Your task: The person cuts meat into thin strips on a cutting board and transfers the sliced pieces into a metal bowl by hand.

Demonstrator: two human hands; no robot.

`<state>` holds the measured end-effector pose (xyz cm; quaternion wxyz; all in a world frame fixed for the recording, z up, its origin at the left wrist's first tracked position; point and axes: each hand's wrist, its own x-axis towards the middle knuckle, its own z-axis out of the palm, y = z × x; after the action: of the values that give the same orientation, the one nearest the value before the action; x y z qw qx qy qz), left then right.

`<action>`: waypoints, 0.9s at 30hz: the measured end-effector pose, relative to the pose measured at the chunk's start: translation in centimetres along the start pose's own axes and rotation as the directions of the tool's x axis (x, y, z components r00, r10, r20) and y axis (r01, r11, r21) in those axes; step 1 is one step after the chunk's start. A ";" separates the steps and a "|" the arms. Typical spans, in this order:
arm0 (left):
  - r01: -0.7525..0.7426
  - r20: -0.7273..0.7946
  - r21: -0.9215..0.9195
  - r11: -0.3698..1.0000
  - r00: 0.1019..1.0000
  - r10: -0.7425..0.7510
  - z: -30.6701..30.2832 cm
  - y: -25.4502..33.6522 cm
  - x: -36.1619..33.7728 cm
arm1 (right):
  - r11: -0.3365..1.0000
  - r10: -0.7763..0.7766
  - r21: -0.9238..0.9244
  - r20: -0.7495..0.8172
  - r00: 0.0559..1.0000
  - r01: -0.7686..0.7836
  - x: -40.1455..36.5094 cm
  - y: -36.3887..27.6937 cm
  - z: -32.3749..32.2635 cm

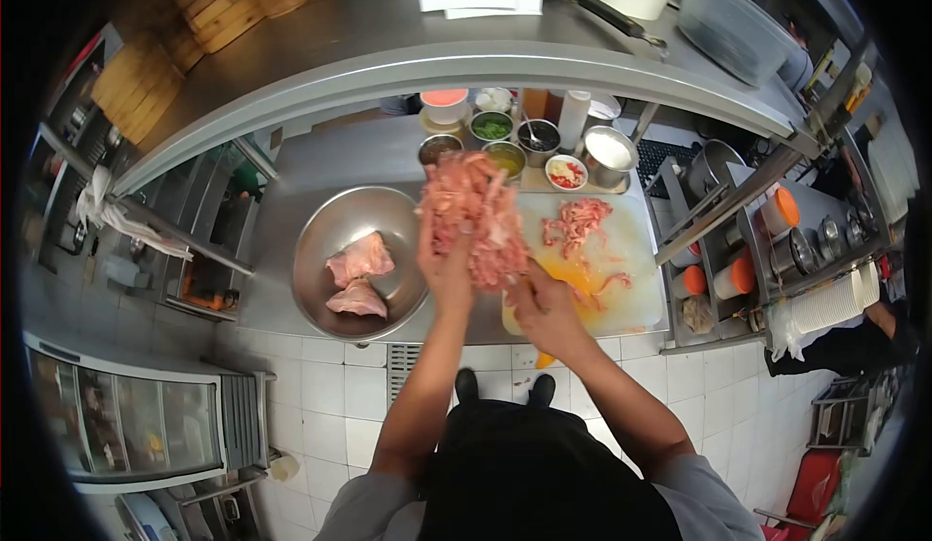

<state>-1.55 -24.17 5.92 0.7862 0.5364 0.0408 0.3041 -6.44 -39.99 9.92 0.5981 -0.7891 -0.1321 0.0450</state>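
A large heap of sliced pink raw meat [473,213] is held up between the bowl and the cutting board. My left hand [449,274] is closed around its lower left side. At its lower right edge, my right hand [544,306] has curled fingers; what they grip is hidden. An orange-yellow tip [546,359] shows below that hand. Two larger pieces of raw meat [361,260] lie in the steel bowl [316,294] at left. More meat strips [582,221] rest on the pale cutting board [636,298], beside an orange-yellow patch [575,274].
Behind the board stand small containers, including chopped greens [491,127], a red-and-white bowl [566,172] and a steel pot [610,153]. A steel shelf [388,65] spans above the worktop [267,298]. Part of another person [845,347] shows at far right.
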 end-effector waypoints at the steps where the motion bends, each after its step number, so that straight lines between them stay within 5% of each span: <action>1: -0.005 -0.048 -0.065 0.998 0.999 0.002 -1.6 0.9 0.8 | 1.000 0.002 0.024 0.057 0.998 -0.004 0.8 -0.8 1.7; 3: -0.023 -0.101 -0.124 0.992 0.995 0.011 -4.9 2.6 2.3 | 0.999 -0.003 0.052 0.122 0.993 -0.003 2.5 -1.7 5.1; 7: 0.004 -0.213 -0.013 1.000 0.977 -0.007 -13.7 1.5 4.2 | 0.935 -0.132 -0.274 0.324 0.937 0.227 7.4 -1.2 10.0; 9: 0.266 -0.211 0.351 0.898 0.957 -0.201 -18.5 0.4 4.5 | 0.843 -0.143 -0.422 0.419 0.896 0.332 10.2 -3.7 10.3; 11: 0.293 -0.213 0.432 0.853 0.952 -0.220 -21.1 1.6 4.6 | 0.721 0.403 -0.661 0.645 0.649 0.209 12.4 -9.9 9.3; 12: 0.317 -0.220 0.510 0.800 0.947 -0.235 -22.3 2.2 4.7 | 0.720 0.401 -0.661 0.645 0.650 0.212 13.5 -10.8 9.7; 14: 0.361 -0.241 0.654 0.665 0.933 -0.268 -24.1 3.3 4.5 | 0.460 0.562 -0.787 0.617 0.552 0.411 14.6 -11.8 10.4; 15: 0.379 -0.255 0.716 0.586 0.924 -0.286 -24.4 3.6 4.4 | 0.462 0.563 -0.787 0.617 0.550 0.409 14.3 -11.9 10.3; 17: 0.390 -0.279 0.725 0.567 0.920 -0.276 -23.3 5.9 4.6 | 0.226 0.252 -0.665 0.745 0.617 0.711 13.7 -12.2 9.8; 20: 0.084 -0.192 0.706 0.704 0.978 0.076 -23.6 5.6 5.0 | 0.112 0.282 -0.659 0.739 0.612 0.744 12.5 -13.3 7.4; 24: -0.086 -0.149 0.714 0.695 0.951 0.270 -17.9 7.5 3.2 | 0.226 0.261 -0.793 0.609 0.749 0.566 10.1 -11.8 -0.5; 26: -0.204 -0.017 0.686 0.698 0.955 0.296 -15.3 5.0 2.0 | 0.433 -0.001 -0.748 0.558 0.830 0.503 8.4 -6.7 -6.7; 27: -0.311 0.084 0.664 0.680 0.935 0.346 -14.2 4.0 1.2 | 0.540 0.028 -0.744 0.483 0.875 0.393 6.7 -5.2 -10.1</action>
<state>-7.85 -10.99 3.70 0.4729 0.7726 0.0692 0.4179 1.54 -46.38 18.32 0.1133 -0.9244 -0.3528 0.0899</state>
